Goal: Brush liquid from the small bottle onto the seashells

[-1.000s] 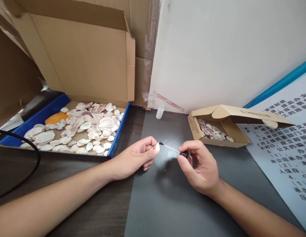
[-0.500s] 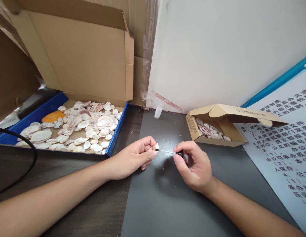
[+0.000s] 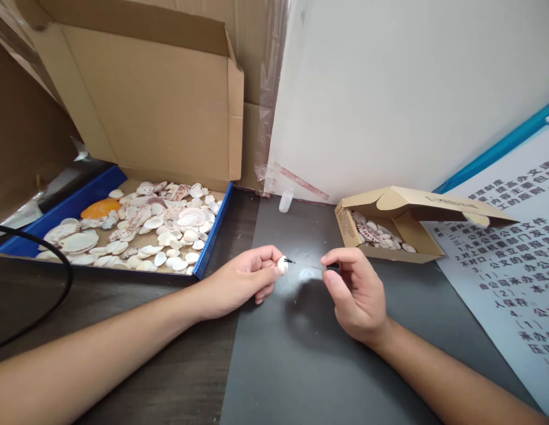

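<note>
Over the grey mat, my left hand pinches a small white shell between thumb and fingertips. To its right, my right hand grips the dark handle of a thin brush, thumb and index finger closed on it. The brush has a slender pale shaft and a narrow black tip, which points left and lies at the shell's right edge; whether it touches the shell I cannot tell. Most of the handle is hidden behind the right fingers.
A blue-edged cardboard box with many shells stands open at left. On the right, a smaller carton holds more shells. A small translucent white bottle stands at the back. A black cable curves in from the left; a printed sheet lies right.
The brush and my right hand have shifted slightly right and up. The shell has turned in my left fingers and now shows a rounder white face.
</note>
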Demonstrator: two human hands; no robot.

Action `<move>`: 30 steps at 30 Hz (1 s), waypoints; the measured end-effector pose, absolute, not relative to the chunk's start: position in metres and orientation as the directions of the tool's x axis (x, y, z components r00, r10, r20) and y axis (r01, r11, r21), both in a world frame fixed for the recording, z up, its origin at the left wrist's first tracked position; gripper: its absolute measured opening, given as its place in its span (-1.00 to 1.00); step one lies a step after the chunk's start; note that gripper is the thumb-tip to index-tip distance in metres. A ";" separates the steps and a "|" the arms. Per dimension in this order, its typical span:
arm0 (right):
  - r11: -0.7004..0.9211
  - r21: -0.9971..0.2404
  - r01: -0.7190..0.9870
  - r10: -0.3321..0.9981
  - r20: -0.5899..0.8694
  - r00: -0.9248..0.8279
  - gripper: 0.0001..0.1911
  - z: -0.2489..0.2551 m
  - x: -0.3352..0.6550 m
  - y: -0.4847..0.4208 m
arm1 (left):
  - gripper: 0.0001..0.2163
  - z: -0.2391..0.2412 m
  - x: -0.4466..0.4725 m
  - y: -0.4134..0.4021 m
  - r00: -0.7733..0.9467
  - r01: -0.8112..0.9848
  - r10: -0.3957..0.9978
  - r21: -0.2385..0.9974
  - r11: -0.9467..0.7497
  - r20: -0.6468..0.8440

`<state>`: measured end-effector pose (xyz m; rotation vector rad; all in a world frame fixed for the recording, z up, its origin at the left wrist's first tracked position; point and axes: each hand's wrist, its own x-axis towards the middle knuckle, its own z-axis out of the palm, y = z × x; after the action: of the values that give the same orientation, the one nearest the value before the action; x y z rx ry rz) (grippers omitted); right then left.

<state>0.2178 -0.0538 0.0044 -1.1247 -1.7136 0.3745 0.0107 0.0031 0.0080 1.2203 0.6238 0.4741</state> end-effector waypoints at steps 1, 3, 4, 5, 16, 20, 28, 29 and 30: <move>0.525 -0.691 0.497 0.819 0.570 -0.072 -0.84 0.004 0.218 -0.054 | -0.79 0.007 0.011 0.003 0.743 -0.014 0.644 0.957 0.289 -0.184; 0.534 -0.677 0.506 0.812 0.577 -0.084 -0.83 0.005 0.217 -0.054 | -0.79 0.007 0.010 0.004 0.742 -0.024 0.645 0.956 0.293 -0.180; 0.534 -0.668 0.519 0.807 0.586 -0.075 -0.83 0.005 0.217 -0.054 | -0.79 0.006 0.010 0.004 0.742 -0.026 0.646 0.955 0.294 -0.179; 0.533 -0.661 0.527 0.800 0.596 -0.062 -0.82 0.005 0.217 -0.054 | -0.79 0.006 0.010 0.004 0.741 -0.026 0.647 0.955 0.296 -0.180; 0.572 -0.647 0.504 0.772 0.633 -0.063 -0.80 0.004 0.217 -0.054 | -0.92 0.008 0.010 0.003 0.712 -0.079 0.667 0.919 0.386 -0.220; 0.594 -0.656 0.466 0.777 0.618 -0.121 -0.79 0.003 0.216 -0.055 | -0.93 0.009 0.011 0.003 0.698 -0.111 0.680 0.904 0.413 -0.225; 0.543 -0.679 0.494 0.815 0.568 -0.116 -0.82 0.002 0.217 -0.054 | -0.95 0.015 0.014 0.001 0.673 -0.128 0.698 0.891 0.435 -0.244; 0.540 -0.695 0.476 0.822 0.557 -0.120 -0.82 0.001 0.217 -0.054 | -0.95 0.015 0.014 0.001 0.673 -0.129 0.697 0.890 0.438 -0.245; 0.534 -0.710 0.460 0.829 0.546 -0.120 -0.81 0.000 0.218 -0.054 | -0.94 0.015 0.014 0.001 0.673 -0.130 0.697 0.889 0.440 -0.247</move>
<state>0.2180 -0.0544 -0.0004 -1.0796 -1.7574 0.4556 0.0138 0.0009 0.0148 0.9901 0.6630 0.5629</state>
